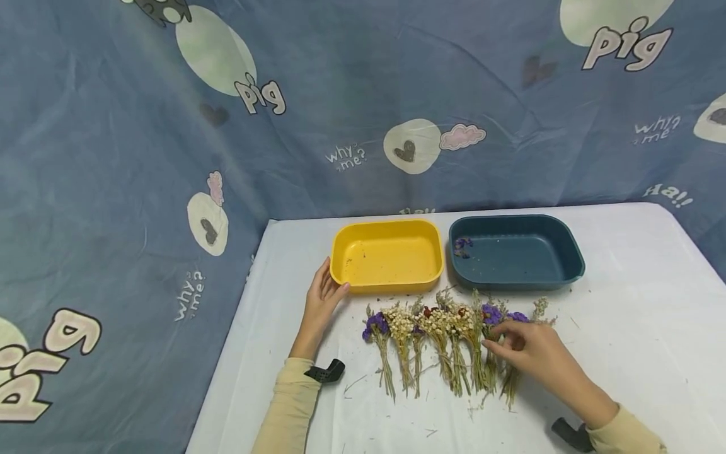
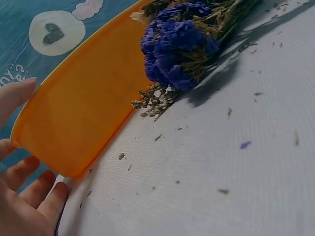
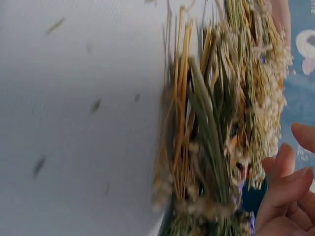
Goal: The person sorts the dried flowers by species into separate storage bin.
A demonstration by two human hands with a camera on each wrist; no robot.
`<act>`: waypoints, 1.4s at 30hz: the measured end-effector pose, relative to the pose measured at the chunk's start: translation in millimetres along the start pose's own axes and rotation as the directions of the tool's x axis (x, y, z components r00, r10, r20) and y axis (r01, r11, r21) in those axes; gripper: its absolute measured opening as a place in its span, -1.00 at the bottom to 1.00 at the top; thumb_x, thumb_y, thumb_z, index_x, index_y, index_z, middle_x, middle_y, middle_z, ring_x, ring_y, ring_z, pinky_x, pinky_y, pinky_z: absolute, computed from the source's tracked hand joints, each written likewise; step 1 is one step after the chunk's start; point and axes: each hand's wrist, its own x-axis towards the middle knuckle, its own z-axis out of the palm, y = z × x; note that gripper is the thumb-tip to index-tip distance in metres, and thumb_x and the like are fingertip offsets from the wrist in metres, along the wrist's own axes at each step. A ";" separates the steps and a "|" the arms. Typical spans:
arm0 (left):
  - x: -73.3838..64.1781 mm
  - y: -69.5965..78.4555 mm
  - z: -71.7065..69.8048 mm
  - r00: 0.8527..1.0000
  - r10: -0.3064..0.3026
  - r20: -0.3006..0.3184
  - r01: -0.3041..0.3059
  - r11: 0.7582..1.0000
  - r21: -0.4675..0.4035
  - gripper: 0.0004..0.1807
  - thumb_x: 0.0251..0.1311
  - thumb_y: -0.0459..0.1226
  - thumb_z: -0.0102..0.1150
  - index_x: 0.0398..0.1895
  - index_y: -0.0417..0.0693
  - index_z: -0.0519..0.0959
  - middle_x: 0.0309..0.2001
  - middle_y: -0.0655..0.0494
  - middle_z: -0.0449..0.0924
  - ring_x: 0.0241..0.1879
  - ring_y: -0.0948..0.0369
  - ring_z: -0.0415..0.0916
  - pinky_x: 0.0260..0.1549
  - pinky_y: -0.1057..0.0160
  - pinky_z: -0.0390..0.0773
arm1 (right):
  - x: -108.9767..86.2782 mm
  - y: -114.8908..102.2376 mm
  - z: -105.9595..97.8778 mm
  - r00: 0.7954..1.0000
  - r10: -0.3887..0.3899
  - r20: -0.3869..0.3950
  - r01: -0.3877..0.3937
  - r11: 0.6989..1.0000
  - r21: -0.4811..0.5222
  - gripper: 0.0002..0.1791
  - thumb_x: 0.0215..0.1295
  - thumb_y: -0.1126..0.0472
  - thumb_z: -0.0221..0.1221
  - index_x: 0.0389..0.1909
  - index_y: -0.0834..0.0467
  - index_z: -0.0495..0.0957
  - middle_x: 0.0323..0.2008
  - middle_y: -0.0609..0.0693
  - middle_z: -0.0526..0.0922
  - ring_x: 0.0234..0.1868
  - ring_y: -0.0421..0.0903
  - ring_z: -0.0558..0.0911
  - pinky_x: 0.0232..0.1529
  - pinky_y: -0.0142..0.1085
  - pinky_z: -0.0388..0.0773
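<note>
My left hand (image 1: 324, 299) rests against the left corner of the yellow basin (image 1: 391, 290), fingers along its outer side and thumb near the front rim. In the left wrist view those fingers (image 2: 37, 189) are spread at the basin's end. My right hand (image 1: 524, 343) hovers over the right end of a row of dried flower bunches (image 1: 439, 328), thumb and fingers loosely bent with a gap between them. Nothing shows between its fingertips (image 3: 298, 174) in the right wrist view. The row mixes cream and purple blooms, including a purple bunch (image 1: 377, 325) at its left end.
A dark blue basin (image 1: 516, 284) stands right of the yellow one, with small purple flower pieces (image 1: 462, 247) inside. Stem scraps (image 1: 355, 383) lie scattered on the white tablecloth (image 1: 635, 353). A printed blue curtain (image 1: 340, 82) hangs behind and at the left.
</note>
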 end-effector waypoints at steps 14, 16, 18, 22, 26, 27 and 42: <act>1.0 -4.3 4.1 1.000 0.003 -0.016 -0.003 1.000 0.001 -0.11 0.38 -0.21 0.33 0.66 0.17 0.07 0.61 0.04 0.17 0.60 0.04 0.17 0.53 0.19 0.29 | 10.0 -6.6 14.6 0.974 0.155 0.168 -0.160 0.987 0.018 -0.79 0.25 0.00 0.43 -0.31 0.07 0.83 -0.74 -0.27 0.49 -0.72 -0.35 0.31 -0.64 -0.45 0.28; 1.1 -4.9 3.5 1.000 0.009 -0.015 -0.009 1.000 0.002 -0.11 0.38 -0.21 0.33 0.66 0.17 0.07 0.61 0.04 0.18 0.59 0.04 0.18 0.53 0.18 0.29 | 11.0 -7.1 14.7 0.969 0.168 0.183 -0.176 0.984 0.029 -0.82 0.26 0.03 0.43 -0.32 0.06 0.82 -0.75 -0.26 0.49 -0.72 -0.34 0.33 -0.64 -0.44 0.28; 1.1 -5.0 3.0 1.000 0.014 -0.013 -0.014 1.000 0.001 -0.11 0.38 -0.20 0.32 0.66 0.17 0.07 0.60 0.05 0.20 0.59 0.05 0.18 0.54 0.18 0.29 | 11.7 -7.4 14.4 0.966 0.176 0.188 -0.188 0.981 0.046 -0.87 0.27 0.06 0.42 -0.36 0.04 0.81 -0.74 -0.25 0.51 -0.72 -0.34 0.34 -0.63 -0.44 0.31; 0.6 -3.8 1.4 1.000 0.014 -0.008 -0.014 1.000 -0.008 -0.12 0.38 -0.21 0.33 0.66 0.19 0.08 0.60 0.06 0.20 0.59 0.06 0.18 0.53 0.20 0.29 | 11.9 -6.6 13.7 0.960 0.189 0.205 -0.216 0.970 0.115 -0.89 0.27 0.12 0.42 -0.42 0.03 0.77 -0.67 -0.23 0.61 -0.67 -0.34 0.45 -0.58 -0.44 0.42; 0.0 -2.3 0.1 1.000 0.014 -0.001 -0.014 1.000 -0.015 -0.13 0.39 -0.23 0.31 0.66 0.19 0.08 0.61 0.05 0.19 0.60 0.06 0.17 0.53 0.23 0.28 | 10.9 -5.7 13.8 0.963 0.180 0.199 -0.212 0.964 0.158 -0.90 0.26 0.15 0.42 -0.42 0.06 0.73 -0.56 -0.21 0.69 -0.55 -0.38 0.57 -0.45 -0.45 0.57; -0.2 -1.9 0.0 1.000 0.009 -0.004 -0.009 1.000 -0.017 -0.14 0.39 -0.23 0.31 0.66 0.20 0.09 0.60 0.06 0.20 0.59 0.07 0.18 0.52 0.25 0.28 | 10.7 -5.7 14.0 0.966 0.175 0.191 -0.207 0.965 0.163 -0.90 0.26 0.15 0.42 -0.41 0.07 0.73 -0.55 -0.21 0.70 -0.52 -0.39 0.59 -0.42 -0.46 0.59; -1.6 -6.3 -1.3 1.000 0.023 0.007 -0.023 1.000 -0.018 -0.12 0.39 -0.23 0.31 0.67 0.16 0.07 0.61 0.06 0.19 0.59 0.05 0.19 0.51 0.24 0.31 | 7.0 -3.0 13.6 0.988 0.117 0.103 -0.137 0.964 0.226 -0.93 0.21 0.22 0.44 -0.37 0.10 0.73 -0.45 -0.14 0.75 -0.49 -0.41 0.64 -0.40 -0.45 0.66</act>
